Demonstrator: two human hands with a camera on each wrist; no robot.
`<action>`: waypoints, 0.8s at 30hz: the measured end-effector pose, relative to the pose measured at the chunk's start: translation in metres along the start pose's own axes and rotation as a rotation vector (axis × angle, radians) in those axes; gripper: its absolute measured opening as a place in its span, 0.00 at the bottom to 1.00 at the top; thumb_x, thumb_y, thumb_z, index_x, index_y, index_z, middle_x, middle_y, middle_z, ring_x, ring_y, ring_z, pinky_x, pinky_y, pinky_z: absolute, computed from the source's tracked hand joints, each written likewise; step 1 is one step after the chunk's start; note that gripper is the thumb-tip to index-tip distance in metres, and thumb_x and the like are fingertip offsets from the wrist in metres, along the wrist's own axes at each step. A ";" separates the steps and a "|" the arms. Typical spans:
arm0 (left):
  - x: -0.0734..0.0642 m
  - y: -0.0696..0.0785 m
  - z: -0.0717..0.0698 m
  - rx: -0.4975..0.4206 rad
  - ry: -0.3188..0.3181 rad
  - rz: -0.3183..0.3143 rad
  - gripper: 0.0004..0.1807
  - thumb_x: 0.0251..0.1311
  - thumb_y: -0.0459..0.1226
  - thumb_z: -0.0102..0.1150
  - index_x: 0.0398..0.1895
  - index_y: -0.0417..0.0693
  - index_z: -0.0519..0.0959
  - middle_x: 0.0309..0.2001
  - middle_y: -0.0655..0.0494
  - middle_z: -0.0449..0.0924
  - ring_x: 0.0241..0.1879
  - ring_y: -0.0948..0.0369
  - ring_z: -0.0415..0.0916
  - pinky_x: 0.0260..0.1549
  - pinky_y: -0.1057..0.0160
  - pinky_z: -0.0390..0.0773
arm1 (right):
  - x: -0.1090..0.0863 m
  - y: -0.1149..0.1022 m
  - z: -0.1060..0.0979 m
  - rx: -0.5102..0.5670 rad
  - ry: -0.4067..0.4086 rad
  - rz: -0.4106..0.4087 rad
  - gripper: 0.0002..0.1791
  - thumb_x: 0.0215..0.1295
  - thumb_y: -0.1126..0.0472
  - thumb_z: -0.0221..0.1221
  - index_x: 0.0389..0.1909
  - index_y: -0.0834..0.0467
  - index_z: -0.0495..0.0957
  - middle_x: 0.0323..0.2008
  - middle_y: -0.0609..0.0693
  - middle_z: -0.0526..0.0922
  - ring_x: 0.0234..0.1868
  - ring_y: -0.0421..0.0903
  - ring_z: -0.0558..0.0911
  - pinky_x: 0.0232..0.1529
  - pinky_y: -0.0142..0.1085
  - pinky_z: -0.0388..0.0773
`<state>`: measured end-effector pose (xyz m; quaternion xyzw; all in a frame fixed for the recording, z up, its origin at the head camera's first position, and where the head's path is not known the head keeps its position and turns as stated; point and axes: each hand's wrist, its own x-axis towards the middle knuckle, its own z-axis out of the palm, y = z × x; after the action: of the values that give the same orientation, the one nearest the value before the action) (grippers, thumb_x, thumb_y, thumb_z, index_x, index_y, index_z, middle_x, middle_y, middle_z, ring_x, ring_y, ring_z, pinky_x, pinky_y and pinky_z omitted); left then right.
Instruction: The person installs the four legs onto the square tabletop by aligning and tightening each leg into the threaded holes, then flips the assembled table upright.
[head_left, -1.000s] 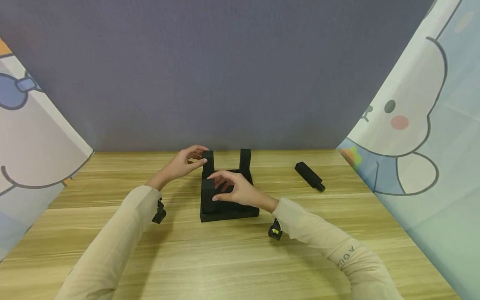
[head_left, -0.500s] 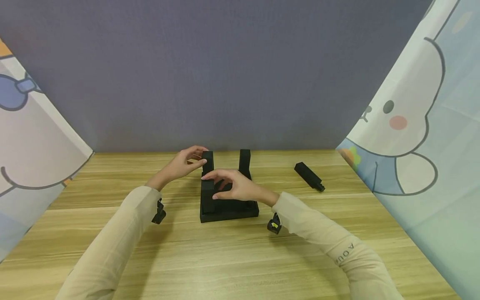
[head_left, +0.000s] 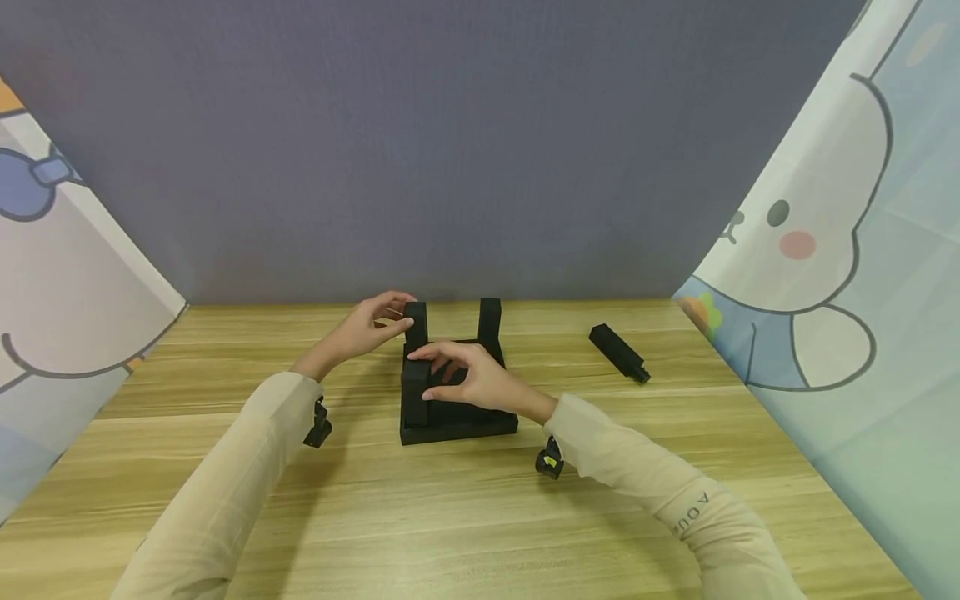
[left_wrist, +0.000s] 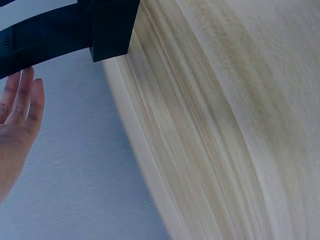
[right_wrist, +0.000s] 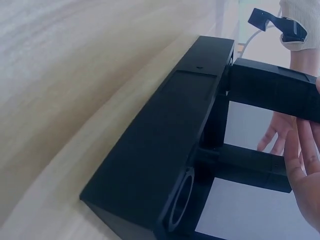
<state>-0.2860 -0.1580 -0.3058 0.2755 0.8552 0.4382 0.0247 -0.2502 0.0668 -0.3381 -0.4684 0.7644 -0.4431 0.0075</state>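
Note:
A black square frame (head_left: 459, 433) lies on the table with three black legs standing up from its corners. My right hand (head_left: 483, 382) holds the near-left leg (head_left: 415, 398) near its top, thumb on one side and fingers across the other. At the far-left leg (head_left: 417, 325), my left hand (head_left: 356, 332) pinches the upper end between thumb and fingers. The far-right leg (head_left: 491, 318) stands untouched. In the right wrist view, a round hole (right_wrist: 181, 200) shows at the frame's near-right corner. The left thumb is hidden in the left wrist view.
A loose black leg (head_left: 617, 348) with a narrower stub at one end lies on the wooden table (head_left: 450, 525) to the right. A grey panel (head_left: 450, 150) rises behind the table, and printed cloths (head_left: 810, 217) border both sides.
My right hand shifts slightly left over the near-left leg's top, then partly back, its wrist turning a little. The left hand, the frame and the loose leg stay in place.

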 end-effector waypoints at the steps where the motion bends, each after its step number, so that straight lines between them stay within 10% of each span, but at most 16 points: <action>1: 0.000 0.001 0.000 -0.003 -0.001 -0.002 0.22 0.64 0.33 0.50 0.60 0.36 0.64 0.57 0.36 0.67 0.54 0.41 0.68 0.51 0.42 0.70 | 0.000 0.000 0.000 0.002 -0.006 0.002 0.28 0.53 0.62 0.66 0.56 0.55 0.71 0.52 0.50 0.76 0.43 0.41 0.77 0.39 0.35 0.79; 16: 0.000 0.001 -0.001 -0.008 -0.005 0.000 0.22 0.64 0.34 0.50 0.60 0.36 0.64 0.57 0.36 0.67 0.54 0.41 0.68 0.51 0.42 0.70 | 0.016 0.005 -0.012 0.216 -0.268 0.046 0.33 0.56 0.65 0.63 0.63 0.59 0.63 0.62 0.55 0.68 0.63 0.42 0.67 0.51 0.38 0.76; 24: 0.001 0.001 -0.001 0.002 0.000 0.002 0.22 0.64 0.34 0.50 0.60 0.37 0.65 0.56 0.36 0.68 0.54 0.41 0.69 0.51 0.42 0.70 | 0.013 0.005 -0.006 0.196 -0.194 0.057 0.30 0.54 0.65 0.64 0.59 0.59 0.66 0.59 0.56 0.70 0.61 0.43 0.70 0.48 0.35 0.77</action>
<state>-0.2866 -0.1579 -0.3046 0.2762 0.8555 0.4373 0.0240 -0.2634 0.0622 -0.3329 -0.4840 0.7260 -0.4681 0.1397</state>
